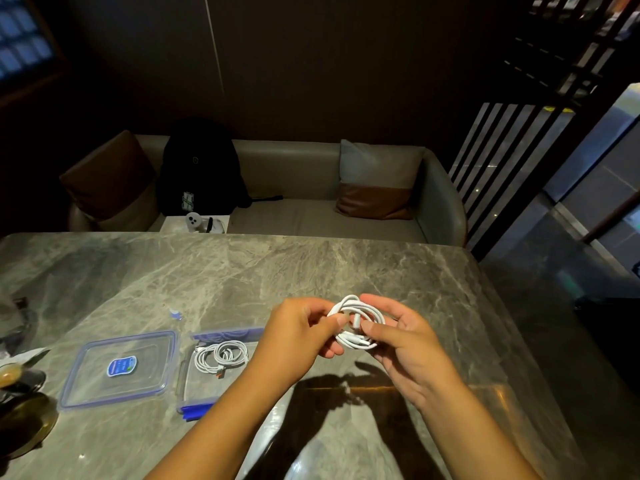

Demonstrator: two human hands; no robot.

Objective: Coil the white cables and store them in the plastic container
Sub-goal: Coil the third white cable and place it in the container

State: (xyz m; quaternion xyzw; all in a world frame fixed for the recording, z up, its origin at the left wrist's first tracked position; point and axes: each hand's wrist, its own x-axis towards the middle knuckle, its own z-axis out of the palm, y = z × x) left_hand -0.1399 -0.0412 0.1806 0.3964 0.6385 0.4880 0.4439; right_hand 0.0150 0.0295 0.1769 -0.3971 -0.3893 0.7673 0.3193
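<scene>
White coiled cable (pixel 356 322): head view, a round bundle held between both hands above the grey marble table (pixel 242 271).
Left hand (pixel 298 330): pinches the coil's left side.
Right hand (pixel 401 337): fingers curled round its right side.
Clear blue-rimmed plastic container (pixel 180 375): open, left of and below the hands, nearer the left hand; another white coil (pixel 221 356) lies inside.
Coming move: probably leftward and down.

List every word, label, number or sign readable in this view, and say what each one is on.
No text here can be read.
Blue oval sticker on the clear lid: print too small and blurred.
Green-and-white tags on the black backpack: blurred.
Round emblem on the backpack: too small.
White cable in the left hand and right hand: no print visible.
</scene>
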